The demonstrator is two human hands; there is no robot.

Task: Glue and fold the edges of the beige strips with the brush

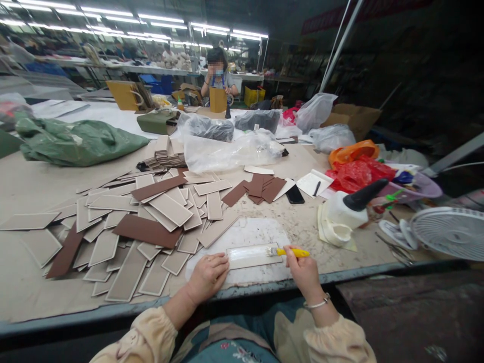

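My right hand is closed on a yellow-handled brush, whose bristles touch the right end of a pale rectangular strip. This strip lies on a white glue-stained pad at the table's near edge. My left hand rests curled at the strip's left end, fingers pressing on it. To the left spreads a heap of several beige and brown rectangular pieces. A white glue bottle with a black nozzle lies on its side to the right.
A small stack of brown pieces, a black phone and a white sheet lie beyond. Plastic bags, a green bag, red bags and a white fan surround. Another person sits at the far side.
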